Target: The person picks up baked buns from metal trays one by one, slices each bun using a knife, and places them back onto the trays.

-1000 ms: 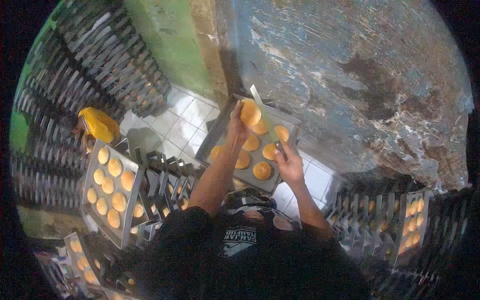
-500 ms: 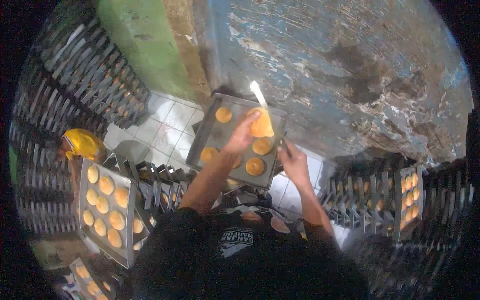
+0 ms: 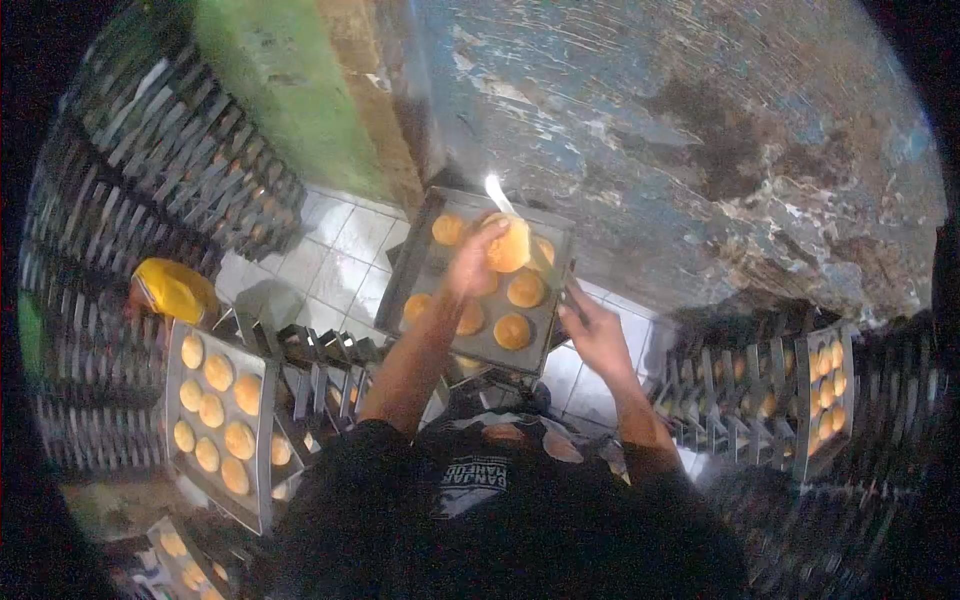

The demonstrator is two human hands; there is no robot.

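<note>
My right hand [image 3: 598,330] was closed round the handle end of a knife [image 3: 498,197], and my left hand [image 3: 470,270] gripped a bun [image 3: 509,246] by its side, up above the tray [image 3: 425,265]. I judged the bun light and soft, dry rather than slippery, easily dented or torn under a hard squeeze; the place to hold it was the outer edge, fingers spread and clear of the blade. The blade ran past or into the bun; which, I couldn't tell. Half a second earlier the bun had looked tilted and drooping; now it showed a rounder face, and the knife tip had shifted left and nearer to me. Below, more buns [image 3: 512,331] rested on the tray, and beyond rose a stained, peeling wall [image 3: 700,150].
</note>
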